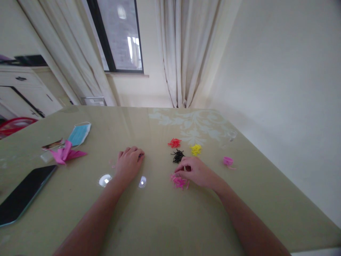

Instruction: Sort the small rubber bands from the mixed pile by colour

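My right hand [195, 171] is closed in a pinch at the upper edge of a small heap of pink strands [179, 182]. Whatever lies between its fingertips is too small to make out. Just above that hand sits a heap of short black strands [177, 156], with red strands [174, 143] behind it and yellow strands [196, 149] to the right. My left hand [129, 161] rests on the table, its fingers curled in. A dark bit shows by its thumb, but I cannot tell what it is. Faint pink strands [112, 163] lie beside its wrist.
A pink coil [228, 161] lies to the right. On the left are a phone [25, 193], a pink folded-paper crane [66, 153] and a blue face mask [79, 134]. The glossy table [160, 220] reflects light spots. A wall [287, 89] borders its right side.
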{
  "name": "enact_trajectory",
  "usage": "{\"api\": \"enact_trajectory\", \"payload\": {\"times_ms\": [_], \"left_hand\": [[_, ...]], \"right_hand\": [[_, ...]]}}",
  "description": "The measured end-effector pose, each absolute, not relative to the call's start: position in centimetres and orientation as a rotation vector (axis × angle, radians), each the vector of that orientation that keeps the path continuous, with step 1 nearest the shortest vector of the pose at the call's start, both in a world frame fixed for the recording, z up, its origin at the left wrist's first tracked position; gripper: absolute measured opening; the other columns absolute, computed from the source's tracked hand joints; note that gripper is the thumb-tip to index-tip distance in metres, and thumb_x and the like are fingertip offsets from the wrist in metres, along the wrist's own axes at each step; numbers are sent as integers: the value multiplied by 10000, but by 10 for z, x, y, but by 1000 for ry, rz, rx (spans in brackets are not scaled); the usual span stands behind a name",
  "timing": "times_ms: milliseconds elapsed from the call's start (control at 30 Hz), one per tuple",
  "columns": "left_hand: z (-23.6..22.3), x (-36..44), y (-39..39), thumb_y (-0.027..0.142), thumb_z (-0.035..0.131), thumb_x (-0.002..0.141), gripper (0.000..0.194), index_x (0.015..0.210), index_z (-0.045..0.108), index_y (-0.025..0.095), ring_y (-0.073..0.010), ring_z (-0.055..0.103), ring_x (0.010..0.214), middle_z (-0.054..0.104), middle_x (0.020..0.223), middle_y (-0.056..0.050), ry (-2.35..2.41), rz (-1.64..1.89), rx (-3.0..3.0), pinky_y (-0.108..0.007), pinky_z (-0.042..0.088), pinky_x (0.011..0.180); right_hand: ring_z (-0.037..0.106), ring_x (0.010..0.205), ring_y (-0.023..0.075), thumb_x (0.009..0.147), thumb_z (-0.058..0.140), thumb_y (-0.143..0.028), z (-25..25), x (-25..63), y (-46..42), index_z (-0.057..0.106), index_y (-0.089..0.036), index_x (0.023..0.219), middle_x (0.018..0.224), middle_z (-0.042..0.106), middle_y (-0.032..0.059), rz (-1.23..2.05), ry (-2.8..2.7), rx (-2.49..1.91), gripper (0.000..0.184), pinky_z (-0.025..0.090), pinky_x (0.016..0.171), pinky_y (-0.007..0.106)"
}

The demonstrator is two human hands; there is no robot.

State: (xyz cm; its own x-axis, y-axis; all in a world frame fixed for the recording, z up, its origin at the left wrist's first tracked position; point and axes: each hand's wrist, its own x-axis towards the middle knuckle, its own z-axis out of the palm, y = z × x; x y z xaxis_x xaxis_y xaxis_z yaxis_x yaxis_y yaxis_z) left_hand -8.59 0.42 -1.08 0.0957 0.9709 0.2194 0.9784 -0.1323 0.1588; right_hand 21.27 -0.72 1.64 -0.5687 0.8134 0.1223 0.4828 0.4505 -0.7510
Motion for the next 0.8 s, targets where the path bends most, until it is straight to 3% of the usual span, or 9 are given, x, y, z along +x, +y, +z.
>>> {"api": "enact_trajectory", "payload": {"times_ms": [167, 367, 500, 633, 800], "left_hand": [[-8, -84, 6, 334, 523, 988, 291, 1014, 794, 230, -317, 650, 1039, 756, 1089, -108, -2032, -732, -2246, -453, 474, 898], [-1, -62, 0, 489, 639, 937, 339, 989, 790, 189, -206, 680, 792, 782, 891, -64, -2141, -1645, -2402, -338, 529, 770], [8, -38, -16, 538, 754, 850, 363, 944, 794, 189, -207, 718, 871, 814, 952, -78, -2152, -2218, -2579, -327, 562, 812], [11, -22, -28, 508, 770, 853, 324, 920, 793, 191, -193, 707, 845, 806, 913, -67, -2132, -2266, -2747, -317, 564, 803], [7, -16, -32, 492, 759, 872, 309, 935, 778, 190, -204, 721, 854, 805, 921, -67, -2098, -2309, -2896, -330, 572, 801]], "right_hand": [[585, 660, 141, 941, 754, -356, 18, 211, -7, 827, -188, 831, 759, 704, 33, 874, -2170, -1106, 214, 405, 613, 264], [553, 638, 129, 961, 729, -397, 19, 206, -9, 812, -177, 820, 745, 667, 21, 819, -2078, -1109, 274, 390, 604, 261], [538, 627, 127, 956, 732, -436, 20, 197, -16, 819, -181, 920, 763, 659, 22, 812, -1974, -1083, 272, 394, 593, 262], [518, 609, 123, 940, 750, -453, 20, 191, -22, 824, -192, 1035, 767, 657, 20, 813, -1917, -1058, 287, 387, 571, 259], [503, 603, 123, 948, 746, -428, 22, 188, -27, 830, -207, 982, 734, 640, 11, 795, -1916, -1031, 239, 385, 569, 261]]}}
